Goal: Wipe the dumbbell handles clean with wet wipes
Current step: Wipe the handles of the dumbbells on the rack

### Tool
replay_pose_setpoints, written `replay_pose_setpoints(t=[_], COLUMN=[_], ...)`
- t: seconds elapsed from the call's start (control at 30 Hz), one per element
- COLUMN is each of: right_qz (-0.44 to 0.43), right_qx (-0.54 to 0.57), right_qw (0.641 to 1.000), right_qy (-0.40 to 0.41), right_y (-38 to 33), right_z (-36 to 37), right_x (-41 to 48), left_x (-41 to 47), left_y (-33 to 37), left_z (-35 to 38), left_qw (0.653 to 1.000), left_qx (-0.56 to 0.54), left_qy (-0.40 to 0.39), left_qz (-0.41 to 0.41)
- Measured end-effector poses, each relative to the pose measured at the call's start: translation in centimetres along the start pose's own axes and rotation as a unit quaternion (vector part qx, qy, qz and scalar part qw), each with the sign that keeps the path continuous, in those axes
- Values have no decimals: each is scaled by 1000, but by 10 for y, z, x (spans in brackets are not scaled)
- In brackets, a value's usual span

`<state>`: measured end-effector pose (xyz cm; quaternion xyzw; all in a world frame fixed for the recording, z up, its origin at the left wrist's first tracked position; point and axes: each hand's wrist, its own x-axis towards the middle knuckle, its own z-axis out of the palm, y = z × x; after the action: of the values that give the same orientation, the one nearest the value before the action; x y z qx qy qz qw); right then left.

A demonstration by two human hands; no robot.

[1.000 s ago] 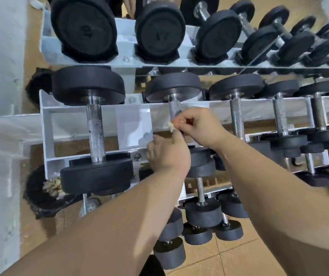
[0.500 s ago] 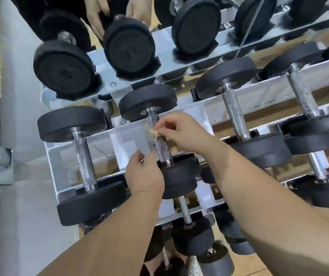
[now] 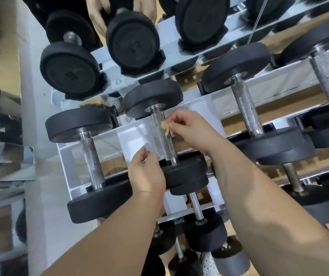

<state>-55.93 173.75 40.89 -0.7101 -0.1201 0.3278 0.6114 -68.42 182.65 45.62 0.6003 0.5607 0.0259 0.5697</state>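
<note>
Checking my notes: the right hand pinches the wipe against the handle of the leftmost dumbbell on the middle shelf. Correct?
No. The head view shows the right hand pinching the wipe against the handle of the second dumbbell from the left.
</note>
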Motion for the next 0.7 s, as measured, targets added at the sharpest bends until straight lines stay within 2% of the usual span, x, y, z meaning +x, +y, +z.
replay_pose_setpoints(t=[0.07, 0.1, 0.13, 0.3, 0.37, 0.5, 0.57, 0.63, 0.7], right_qz=[-7, -5, -1, 56, 59, 22, 18, 30, 29], right_qx=[29, 35, 33, -45, -41, -44, -8, -18, -67], right_qw=[997, 996, 997, 994, 994, 999, 999, 999, 995], right_qy=[74, 84, 73, -87, -84, 17, 35, 4, -66], right_y=[-6, -6, -6, 6, 6, -10, -14, -10, -4], right_z=[8, 11, 10, -10, -11, -2, 1, -3, -9], right_x=[14, 17, 14, -26, -28, 0, 9, 2, -16], left_x=[0, 2, 2, 0, -2, 1, -1, 0, 1], left_y=[-1, -2, -2, -1, 0, -1, -1, -3, -5], left_z=[1, 1, 0, 5, 4, 3, 5, 6, 7], left_qw=[1000, 1000, 1000, 1000, 1000, 1000, 999, 999, 999], left_qx=[-1, 0, -2, 25, 29, 17, 21, 16, 9], left_qy=[-1, 1, 3, 10, 5, 1, 5, 12, 15], left_qz=[4, 4, -2, 3, 8, 25, 29, 35, 46])
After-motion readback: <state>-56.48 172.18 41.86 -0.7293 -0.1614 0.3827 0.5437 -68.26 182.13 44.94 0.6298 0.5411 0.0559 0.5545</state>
